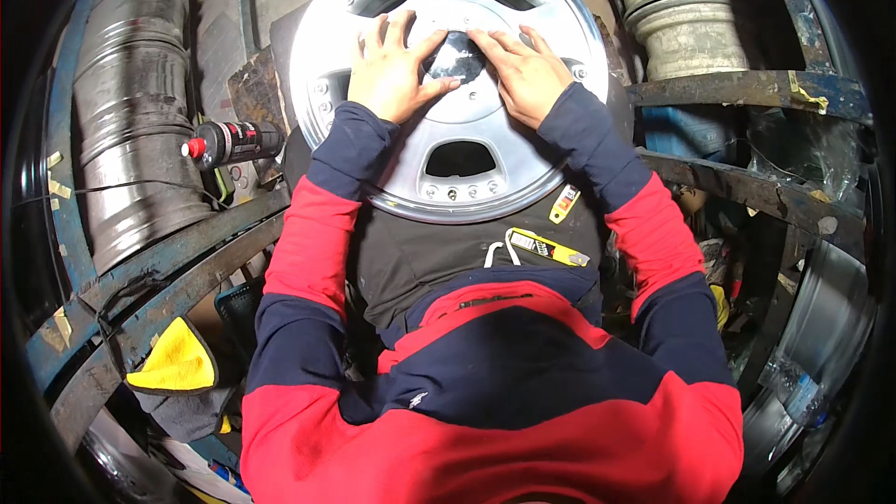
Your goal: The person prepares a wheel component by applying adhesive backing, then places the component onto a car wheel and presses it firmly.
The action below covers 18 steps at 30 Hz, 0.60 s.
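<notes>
A polished silver wheel rim (453,201) lies face up across my lap, with several spoke openings and rows of bolts. At its hub is a shiny, dark-reflecting centre cap (455,61). My left hand (392,70) is spread open on the rim, its index finger and thumb touching the cap's left side. From the other side, my right hand (527,75) lies with fingers stretched out, index fingertip at the cap's upper right edge. Neither hand is wrapped around anything. On my dark trousers below the rim rests a yellow box cutter (551,247), with a smaller yellow-ended object (565,203) above it.
Stacked metal rims stand at left (135,98) and far right (672,5). Worn metal frame bars (747,89) run along both sides. A dark bottle with a red cap (238,142) lies left of the rim. A yellow cloth (177,359) hangs at lower left.
</notes>
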Tool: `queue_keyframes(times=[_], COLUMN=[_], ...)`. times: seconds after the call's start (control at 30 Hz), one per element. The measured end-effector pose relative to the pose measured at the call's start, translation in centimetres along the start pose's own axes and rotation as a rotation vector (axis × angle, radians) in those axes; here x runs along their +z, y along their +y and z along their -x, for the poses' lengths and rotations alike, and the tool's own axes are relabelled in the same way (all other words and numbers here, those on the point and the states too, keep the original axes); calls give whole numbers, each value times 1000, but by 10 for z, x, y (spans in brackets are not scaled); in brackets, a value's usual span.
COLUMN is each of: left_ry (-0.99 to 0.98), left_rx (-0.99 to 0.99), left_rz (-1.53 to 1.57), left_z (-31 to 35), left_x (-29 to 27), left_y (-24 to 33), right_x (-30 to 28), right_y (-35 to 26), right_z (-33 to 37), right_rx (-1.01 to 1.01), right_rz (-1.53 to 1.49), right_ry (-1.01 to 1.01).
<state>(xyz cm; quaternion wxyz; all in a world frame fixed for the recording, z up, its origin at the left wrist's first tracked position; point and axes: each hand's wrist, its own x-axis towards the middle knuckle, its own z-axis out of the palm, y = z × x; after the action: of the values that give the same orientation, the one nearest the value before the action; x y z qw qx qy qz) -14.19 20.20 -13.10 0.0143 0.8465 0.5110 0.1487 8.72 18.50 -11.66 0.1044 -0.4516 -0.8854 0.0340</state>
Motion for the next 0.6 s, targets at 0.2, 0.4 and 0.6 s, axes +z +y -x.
queue_keyframes(times=[0.2, 0.4, 0.6], left_ry=[-85, -85, -116], left_rx=[-24, -18, -42], left_rz=[-58, -72, -40], left_z=[0, -2, -6], left_x=[-4, -10, -19], left_y=[0, 3, 8], right_x=[3, -5, -18], right_y=[-6, 7, 37], right_z=[-4, -14, -66], right_rx=[-82, 15, -6], right_rz=[60, -7, -193], right_ry=[39, -5, -330])
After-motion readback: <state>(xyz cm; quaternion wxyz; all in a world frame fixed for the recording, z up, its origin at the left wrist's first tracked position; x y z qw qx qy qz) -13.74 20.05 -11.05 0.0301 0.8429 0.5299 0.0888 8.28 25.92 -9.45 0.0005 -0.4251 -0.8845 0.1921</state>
